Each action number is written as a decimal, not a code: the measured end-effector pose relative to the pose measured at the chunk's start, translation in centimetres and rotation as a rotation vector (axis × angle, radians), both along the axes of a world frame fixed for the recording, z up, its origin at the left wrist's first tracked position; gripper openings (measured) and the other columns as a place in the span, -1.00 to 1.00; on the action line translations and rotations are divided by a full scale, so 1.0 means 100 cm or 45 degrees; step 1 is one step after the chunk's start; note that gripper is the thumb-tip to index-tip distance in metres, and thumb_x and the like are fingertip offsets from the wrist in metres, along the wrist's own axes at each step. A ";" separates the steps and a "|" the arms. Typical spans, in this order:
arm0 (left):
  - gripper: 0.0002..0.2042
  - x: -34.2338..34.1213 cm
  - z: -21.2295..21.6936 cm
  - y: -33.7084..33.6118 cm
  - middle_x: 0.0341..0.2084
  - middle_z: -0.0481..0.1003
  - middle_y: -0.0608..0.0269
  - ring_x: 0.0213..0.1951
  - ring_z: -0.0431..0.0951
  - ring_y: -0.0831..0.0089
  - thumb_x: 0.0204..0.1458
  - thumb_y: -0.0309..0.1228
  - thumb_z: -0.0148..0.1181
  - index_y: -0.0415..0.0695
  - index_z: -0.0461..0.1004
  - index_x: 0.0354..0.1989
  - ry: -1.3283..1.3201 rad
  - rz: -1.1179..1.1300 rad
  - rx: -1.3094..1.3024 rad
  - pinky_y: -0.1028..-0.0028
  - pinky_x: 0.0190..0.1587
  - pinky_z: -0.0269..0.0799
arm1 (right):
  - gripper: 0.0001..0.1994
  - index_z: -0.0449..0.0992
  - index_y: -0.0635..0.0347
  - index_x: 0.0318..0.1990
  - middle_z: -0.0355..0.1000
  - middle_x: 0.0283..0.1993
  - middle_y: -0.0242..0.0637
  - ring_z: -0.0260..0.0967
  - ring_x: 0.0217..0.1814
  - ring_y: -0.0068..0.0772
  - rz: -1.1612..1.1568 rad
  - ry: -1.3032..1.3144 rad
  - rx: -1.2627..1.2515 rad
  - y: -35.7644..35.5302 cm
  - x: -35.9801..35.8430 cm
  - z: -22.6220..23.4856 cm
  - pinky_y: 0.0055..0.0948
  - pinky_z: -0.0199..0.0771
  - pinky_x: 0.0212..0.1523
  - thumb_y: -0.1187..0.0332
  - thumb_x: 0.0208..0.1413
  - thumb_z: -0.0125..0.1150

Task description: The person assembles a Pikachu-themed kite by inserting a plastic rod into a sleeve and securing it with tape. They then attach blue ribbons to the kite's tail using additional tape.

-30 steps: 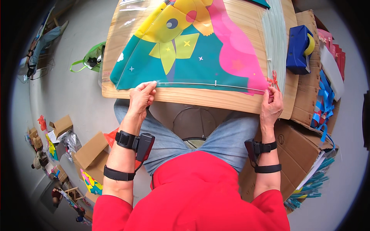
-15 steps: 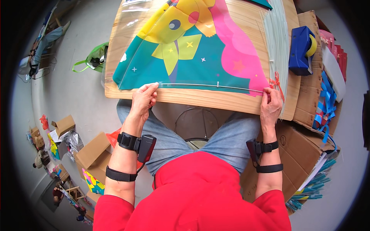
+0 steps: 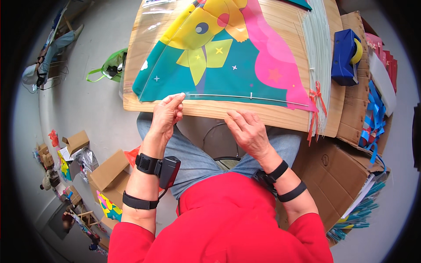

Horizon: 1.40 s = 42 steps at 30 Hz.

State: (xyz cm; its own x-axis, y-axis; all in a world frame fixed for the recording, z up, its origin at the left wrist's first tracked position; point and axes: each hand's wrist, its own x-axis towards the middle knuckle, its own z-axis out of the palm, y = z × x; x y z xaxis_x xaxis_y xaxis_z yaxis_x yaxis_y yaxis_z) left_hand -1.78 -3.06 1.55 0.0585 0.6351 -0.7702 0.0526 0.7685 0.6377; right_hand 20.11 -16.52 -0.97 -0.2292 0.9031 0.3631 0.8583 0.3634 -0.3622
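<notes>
A kite of printed fabric, teal, pink and yellow with a cartoon animal on it, lies flat on the wooden table in front of me. Along its near edge runs a thin white rod, with a small clear piece at its left end. My left hand is closed there, thumb and forefinger pinching the rod's end; the fingers hide the exact grip. Just off the table's near edge, below the middle of the rod, is my right hand. Its fingers are loosely bent and apart, with nothing in them.
A bundle of thin white rods, tied with red string, lies along the right of the wooden table. Beyond it stand a blue tape dispenser and cardboard boxes. A green bag sits on the floor at left.
My right hand has let go of the rod's right end and moved left to below its middle. My left hand keeps its pinch at the left end.
</notes>
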 end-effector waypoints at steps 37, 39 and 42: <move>-0.85 0.028 0.034 -0.009 -0.64 0.32 0.54 -0.69 0.19 0.76 0.16 -0.32 0.28 -0.10 0.49 -0.23 -0.128 -0.033 0.004 0.69 -0.62 0.09 | -0.42 0.53 0.30 -0.29 0.09 0.40 0.25 0.54 -0.24 -0.25 -0.036 0.087 -0.404 0.042 -0.087 -0.019 -0.40 0.58 -0.26 -0.17 -0.04 0.31; -0.85 0.028 0.034 -0.008 -0.64 0.33 0.54 -0.69 0.20 0.76 0.16 -0.32 0.29 -0.10 0.49 -0.24 -0.148 -0.039 0.018 0.69 -0.62 0.10 | -0.42 0.53 0.31 -0.29 0.09 0.40 0.28 0.54 -0.19 -0.21 -0.030 0.113 -0.457 0.042 -0.085 -0.018 -0.38 0.58 -0.24 -0.16 -0.03 0.31; -0.85 0.028 0.033 -0.006 -0.64 0.34 0.53 -0.69 0.21 0.75 0.15 -0.32 0.29 -0.10 0.50 -0.24 -0.152 -0.054 0.041 0.68 -0.62 0.10 | -0.43 0.54 0.32 -0.30 0.09 0.39 0.31 0.54 -0.16 -0.20 -0.002 0.151 -0.335 0.042 -0.084 -0.027 -0.38 0.58 -0.22 -0.15 -0.02 0.31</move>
State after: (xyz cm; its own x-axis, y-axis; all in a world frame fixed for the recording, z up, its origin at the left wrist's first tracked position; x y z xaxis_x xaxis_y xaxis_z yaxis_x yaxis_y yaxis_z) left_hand 1.07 -3.64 4.84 0.1758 0.6543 -0.7355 0.0073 0.7463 0.6656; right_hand 11.69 -12.36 -3.63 -0.1978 0.9701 0.1407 0.8049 0.2426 -0.5415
